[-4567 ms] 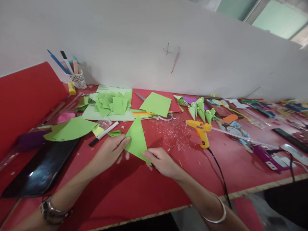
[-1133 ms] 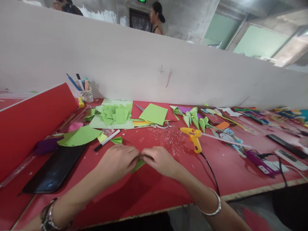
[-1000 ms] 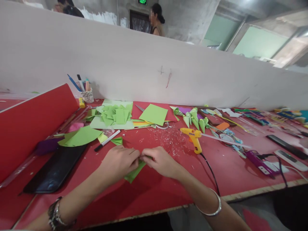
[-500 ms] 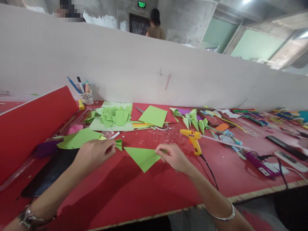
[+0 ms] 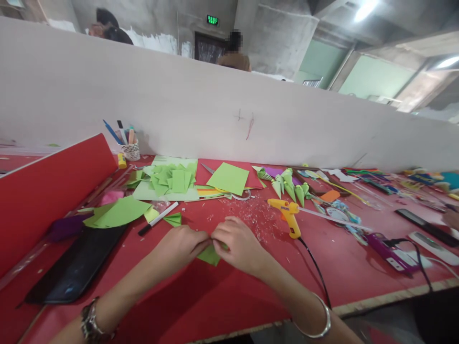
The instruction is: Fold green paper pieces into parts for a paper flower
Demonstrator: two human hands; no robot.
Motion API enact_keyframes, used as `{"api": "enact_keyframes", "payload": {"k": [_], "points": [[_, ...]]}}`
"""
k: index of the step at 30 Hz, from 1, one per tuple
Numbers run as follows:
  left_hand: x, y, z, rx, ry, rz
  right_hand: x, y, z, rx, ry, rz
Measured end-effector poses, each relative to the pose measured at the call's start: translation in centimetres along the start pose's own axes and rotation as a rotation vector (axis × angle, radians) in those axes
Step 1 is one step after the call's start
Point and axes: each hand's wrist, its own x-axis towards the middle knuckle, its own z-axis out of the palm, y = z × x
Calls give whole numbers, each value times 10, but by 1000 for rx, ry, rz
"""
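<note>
A piece of green paper (image 5: 209,256) is pinched between my two hands above the red tabletop, most of it hidden by my fingers. My left hand (image 5: 184,243) grips its left side, fingers curled. Close against it, my right hand (image 5: 234,243) holds the other side, thumb and fingers pressed together. Just beyond my left hand lies a small folded green paper (image 5: 174,219). Beside that rests a white marker with a black cap (image 5: 158,219).
A yellow glue gun (image 5: 287,210) lies right of my hands, its cord trailing to the front edge. Behind are green squares (image 5: 229,178), cut pieces (image 5: 172,179) and rolled green cones (image 5: 290,184). A black phone-like slab (image 5: 68,272) and a red board (image 5: 53,186) stand left.
My left hand has moved right from beside the small folded paper to the green triangle. Both hands now meet on the triangle, covering most of it. The marker is now uncovered.
</note>
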Motion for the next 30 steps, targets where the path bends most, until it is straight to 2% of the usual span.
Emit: {"api": "enact_keyframes", "payload": {"k": [5,9,12,15,18,22,25,30], "points": [[-2,-1,2,-34,-5,13,3,-1,11,14,-36,55],[-7,-12,-2,68,60,2,-3,18,9,45,-42,101],[-10,-19,-7,90,31,-7,-10,37,5,30,-39,163],[-9,-21,-11,144,-8,-33,-12,44,0,-65,40,245],[-6,-19,-12,165,6,-38,-9,36,-3,9,91,190],[-2,-15,-14,67,32,1,-2,20,0,221,-53,52],[1,-11,-16,118,79,53,2,15,4,330,-141,99],[8,-1,-6,231,160,144,6,13,9,454,-123,127]]}}
